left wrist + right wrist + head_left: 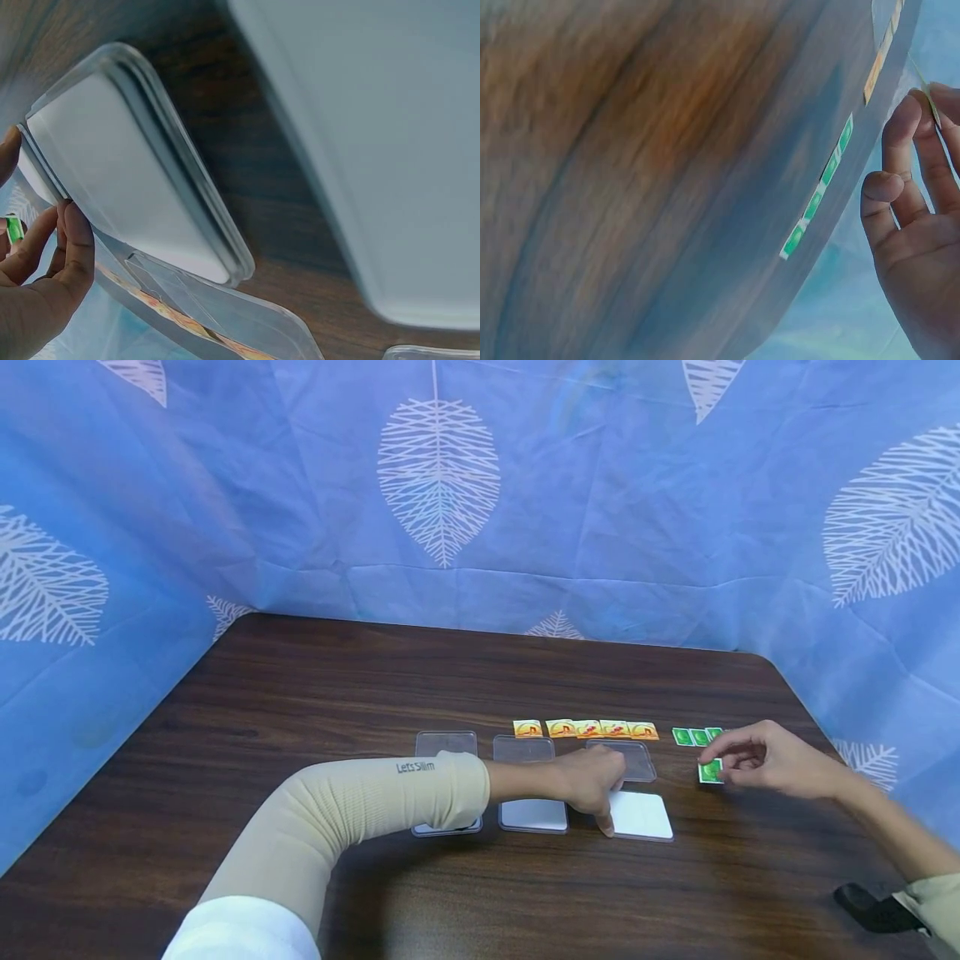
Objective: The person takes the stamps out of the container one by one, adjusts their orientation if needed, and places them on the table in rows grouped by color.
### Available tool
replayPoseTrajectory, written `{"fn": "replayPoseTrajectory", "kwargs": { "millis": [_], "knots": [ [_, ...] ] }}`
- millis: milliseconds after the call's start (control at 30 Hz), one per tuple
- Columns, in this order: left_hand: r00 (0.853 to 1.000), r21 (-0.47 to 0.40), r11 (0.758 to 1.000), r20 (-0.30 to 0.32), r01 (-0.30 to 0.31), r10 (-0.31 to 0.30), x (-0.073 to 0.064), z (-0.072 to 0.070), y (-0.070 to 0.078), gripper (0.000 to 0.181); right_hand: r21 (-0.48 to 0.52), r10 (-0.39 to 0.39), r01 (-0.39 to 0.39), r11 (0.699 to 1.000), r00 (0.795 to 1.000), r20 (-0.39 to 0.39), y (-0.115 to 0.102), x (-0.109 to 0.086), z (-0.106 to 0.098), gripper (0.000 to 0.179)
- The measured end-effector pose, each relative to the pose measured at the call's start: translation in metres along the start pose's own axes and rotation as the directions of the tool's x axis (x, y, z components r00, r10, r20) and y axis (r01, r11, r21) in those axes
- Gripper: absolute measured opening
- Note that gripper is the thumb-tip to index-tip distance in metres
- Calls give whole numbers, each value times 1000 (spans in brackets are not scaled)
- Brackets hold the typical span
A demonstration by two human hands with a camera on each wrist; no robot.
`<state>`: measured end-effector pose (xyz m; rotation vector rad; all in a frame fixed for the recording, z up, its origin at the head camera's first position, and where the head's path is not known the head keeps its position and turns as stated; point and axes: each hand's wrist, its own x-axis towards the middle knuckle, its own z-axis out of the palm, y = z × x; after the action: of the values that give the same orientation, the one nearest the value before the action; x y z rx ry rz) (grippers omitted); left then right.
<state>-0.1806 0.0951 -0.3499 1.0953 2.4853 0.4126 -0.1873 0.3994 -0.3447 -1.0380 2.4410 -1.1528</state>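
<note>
In the head view my left hand (596, 779) reaches across to the right-hand shallow clear case (643, 817), which holds something flat and white. Its thumb and fingers grip the case's left side; the left wrist view shows this hand (45, 277) with its thumb and fingertips on two sides of the slim case. My right hand (780, 762) pinches a small green card (709, 772) by its edge, just in front of a row of similar green cards (692, 737). In the right wrist view the pinched card (928, 97) shows edge-on between thumb and fingers.
A middle case (533, 815) with a white top lies left of the gripped one; another is mostly hidden under my left forearm. Three clear lids (446, 742) lie behind the cases. Behind them runs a row of small orange cards (588, 729). A blue curtain (637, 485) surrounds the table (375, 668).
</note>
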Motion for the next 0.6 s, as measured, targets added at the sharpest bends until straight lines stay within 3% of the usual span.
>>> {"fn": "replayPoseTrajectory", "kwargs": {
  "millis": [600],
  "knots": [
    [999, -13, 1000, 36, 6, -6, 3, -1, -1, 61, 94, 33, -28, 995, 998, -55, 36, -21, -33, 45]
  ]
}}
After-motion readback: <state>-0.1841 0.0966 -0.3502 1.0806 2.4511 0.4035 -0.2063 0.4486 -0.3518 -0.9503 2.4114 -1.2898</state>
